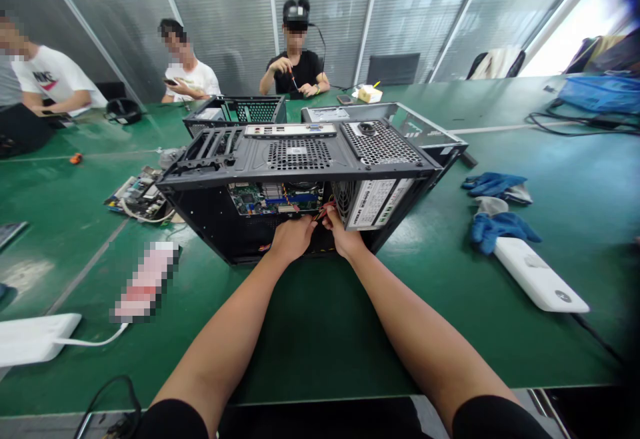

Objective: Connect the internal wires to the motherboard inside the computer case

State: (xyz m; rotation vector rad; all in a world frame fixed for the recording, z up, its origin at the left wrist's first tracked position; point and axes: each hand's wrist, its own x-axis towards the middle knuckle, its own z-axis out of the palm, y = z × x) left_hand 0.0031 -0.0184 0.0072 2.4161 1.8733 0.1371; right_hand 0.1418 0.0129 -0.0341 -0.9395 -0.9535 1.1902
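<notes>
A black computer case (240, 169) stands on the green table with its open side facing me. Inside it I see the motherboard (250, 199) and, at the right, the power supply (377, 202) with its white label. Both my hands reach into the case below the motherboard. Closed fingers of my left hand (294, 238) and my right hand (343, 231) pinch a bundle of thin coloured cables (325, 212) beside the power supply. The cable ends and part of my fingertips are hidden.
To the left lie a loose circuit board (143, 192), a phone (147, 279) and a white power bank (40, 336). Blue gloves (505, 226) and another white power bank (543, 276) lie right. Behind stand more case parts (260, 109). Several people sit across the table, one holding a screwdriver (293, 79).
</notes>
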